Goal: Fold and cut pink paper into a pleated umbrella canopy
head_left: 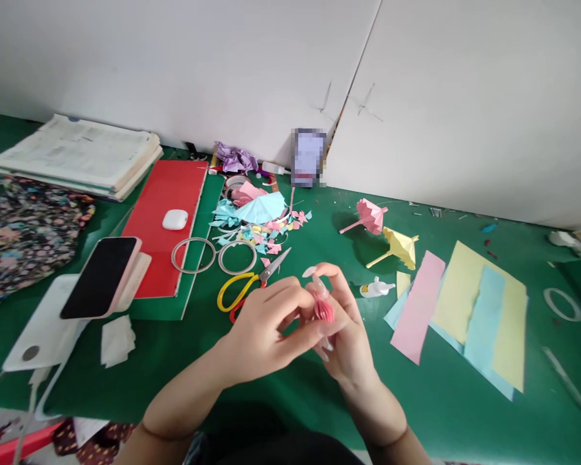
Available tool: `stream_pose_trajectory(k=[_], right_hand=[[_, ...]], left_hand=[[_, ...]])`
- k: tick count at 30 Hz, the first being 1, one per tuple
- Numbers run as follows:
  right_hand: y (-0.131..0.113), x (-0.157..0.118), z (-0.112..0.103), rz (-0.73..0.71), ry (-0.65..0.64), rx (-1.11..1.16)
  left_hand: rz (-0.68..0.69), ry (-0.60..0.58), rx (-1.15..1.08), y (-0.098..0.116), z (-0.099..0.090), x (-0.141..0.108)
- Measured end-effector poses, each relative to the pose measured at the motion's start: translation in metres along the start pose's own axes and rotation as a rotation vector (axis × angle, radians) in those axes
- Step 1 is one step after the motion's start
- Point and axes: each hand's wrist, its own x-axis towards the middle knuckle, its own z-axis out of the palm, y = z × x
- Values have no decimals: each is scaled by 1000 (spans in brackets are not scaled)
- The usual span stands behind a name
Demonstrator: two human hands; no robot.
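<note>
folded pink paper piece (pixel 322 309) above the green table (pixel 281 381), pinched between both hands | left hand (pixel 261 332) closed on it with thumb and fingers | right hand (pixel 346 329) grips its other side | advice: keep pleats stacked, press gently | yellow scissors (pixel 244 289) just beside

Both hands are up over the green tabletop (pixel 281 400), meeting at centre. The left hand (pixel 261 336) and right hand (pixel 346 339) pinch a small folded pink paper piece (pixel 323 310) between their fingertips, grip tight on it from both sides. Just behind the left hand lie yellow-handled scissors (pixel 244 289), blades pointing toward a heap of paper scraps (pixel 266 229). Right of the hands: a small white glue bottle (pixel 375 288), a pink paper umbrella (pixel 368 216), a yellow paper umbrella (pixel 399 247), and pink, yellow and blue paper sheets (pixel 469 316). Far left, a phone (pixel 99 276) rests tilted near a red board (pixel 167 216).
</note>
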Motion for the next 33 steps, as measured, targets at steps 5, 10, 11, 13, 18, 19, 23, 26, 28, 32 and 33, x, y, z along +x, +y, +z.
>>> stream_pose_trajectory(k=[5, 10, 11, 13, 18, 19, 23, 26, 28, 32, 33], right_hand=[[-1, -2, 1, 28, 8, 36], [-1, -2, 1, 68, 17, 46], [-1, -3, 1, 69, 9, 50], [0, -3, 0, 64, -13, 63], [0, -4, 0, 60, -28, 87], [-1, -5, 0, 64, -27, 90], [-1, -5, 1, 83, -39, 108], [-2, -4, 2, 93, -51, 119], [-2, -4, 2, 97, -60, 131], [-3, -4, 1, 106, -74, 154], [-3, -4, 1, 108, -75, 152]], left_hand=[[-11, 9, -23, 2, 1, 1], [-18, 14, -34, 3, 1, 1], [-19, 13, -35, 3, 2, 1], [-21, 12, -36, 3, 2, 1], [-21, 5, -35, 4, 2, 0], [-21, 4, -37, 5, 2, 0], [-24, 0, -49, 4, 2, 1], [-22, -4, -54, 4, 2, 1], [-19, -4, -55, 4, 2, 1], [-10, -1, -62, 3, 2, 2], [-4, 0, -63, 3, 2, 2]])
